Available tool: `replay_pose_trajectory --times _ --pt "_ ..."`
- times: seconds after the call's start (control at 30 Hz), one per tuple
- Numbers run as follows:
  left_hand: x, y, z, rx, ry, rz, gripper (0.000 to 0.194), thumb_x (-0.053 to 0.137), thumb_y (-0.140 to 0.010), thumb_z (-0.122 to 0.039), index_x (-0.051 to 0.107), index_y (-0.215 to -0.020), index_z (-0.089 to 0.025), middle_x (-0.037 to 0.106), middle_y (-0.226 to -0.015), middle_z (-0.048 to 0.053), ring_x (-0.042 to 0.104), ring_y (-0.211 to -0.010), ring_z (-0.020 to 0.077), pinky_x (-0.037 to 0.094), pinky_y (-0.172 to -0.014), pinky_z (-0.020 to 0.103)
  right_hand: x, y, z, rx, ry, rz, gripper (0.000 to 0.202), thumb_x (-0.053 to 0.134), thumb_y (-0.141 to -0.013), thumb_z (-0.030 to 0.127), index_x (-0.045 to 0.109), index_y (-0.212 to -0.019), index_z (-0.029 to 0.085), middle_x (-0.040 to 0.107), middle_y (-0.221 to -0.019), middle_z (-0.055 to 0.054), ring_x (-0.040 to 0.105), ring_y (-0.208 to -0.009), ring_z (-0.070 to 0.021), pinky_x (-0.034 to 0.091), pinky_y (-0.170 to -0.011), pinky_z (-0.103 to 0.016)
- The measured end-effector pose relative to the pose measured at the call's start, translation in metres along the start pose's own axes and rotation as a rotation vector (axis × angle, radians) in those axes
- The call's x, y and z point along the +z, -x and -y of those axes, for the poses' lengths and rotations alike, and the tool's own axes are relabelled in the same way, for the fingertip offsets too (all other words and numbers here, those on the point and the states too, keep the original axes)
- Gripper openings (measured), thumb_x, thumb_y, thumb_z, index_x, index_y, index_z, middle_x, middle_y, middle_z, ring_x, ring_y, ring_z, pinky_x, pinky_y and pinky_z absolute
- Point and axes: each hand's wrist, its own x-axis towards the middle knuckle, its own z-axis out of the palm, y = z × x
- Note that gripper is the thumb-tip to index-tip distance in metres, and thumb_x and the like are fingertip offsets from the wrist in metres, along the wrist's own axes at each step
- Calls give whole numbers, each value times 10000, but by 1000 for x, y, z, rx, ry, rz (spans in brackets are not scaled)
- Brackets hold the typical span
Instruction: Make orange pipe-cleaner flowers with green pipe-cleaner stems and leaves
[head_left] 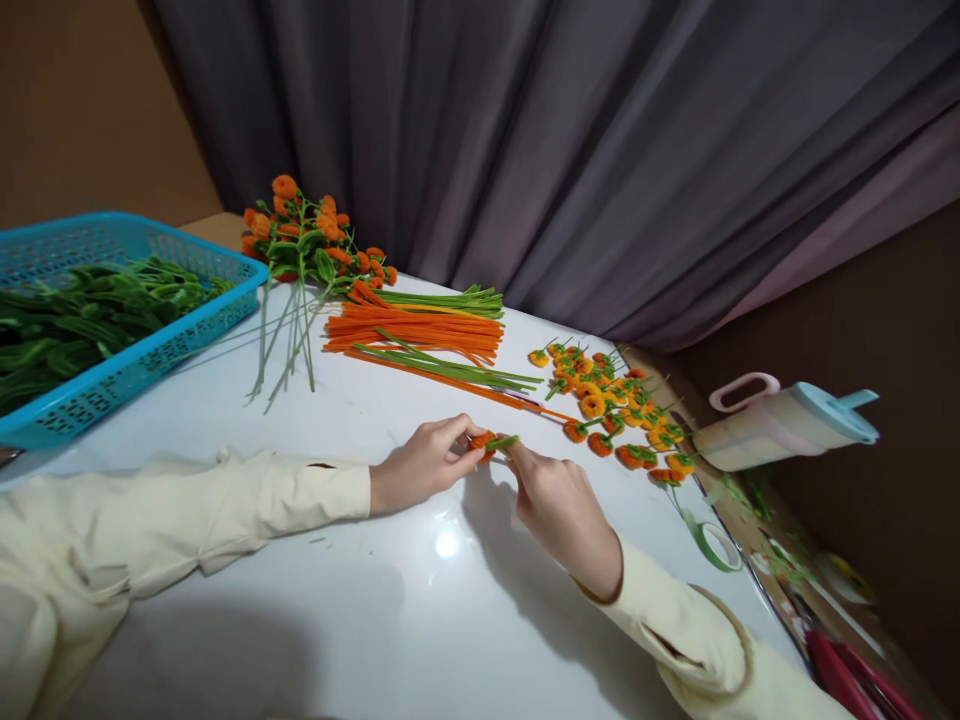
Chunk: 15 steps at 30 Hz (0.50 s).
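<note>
While between two hands (426, 465) (562, 508), one flower (482, 441).

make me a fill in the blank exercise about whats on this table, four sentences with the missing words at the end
1. The left hand and right hand meet at a small flower piece coloured orange and ____.
2. Green strips lie on either side of a thick bundle of ____ strips.
3. The blue basket is cut off by the ____ edge of the picture.
4. The tumbler has a pale blue lid and a ____ handle.

Missing words: green; orange; left; pink
</note>
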Motion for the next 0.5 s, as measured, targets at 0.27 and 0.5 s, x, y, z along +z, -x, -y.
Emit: replay_pose_trajectory --times 0.27,0.5 --pt "-1 2 11 276 -256 -8 111 449 -883 -200 529 -949 -159 593 -928 53 607 -832 139 547 -730 249 21 3 -12 -201 -278 -74 436 347 -700 -50 465 -1082 125 648 -866 -93 623 -613 -168 395 -524 -245" --pt "-8 -1 8 534 -505 48 203 384 -908 -134 465 -1095 -137 576 -973 92 571 -941 179 492 -852 336 18 -6 -23 -168 -939 120 221 330 -875 117 458 -1054 139 614 -663 -26 638 -589 -154 527 -592 -281"
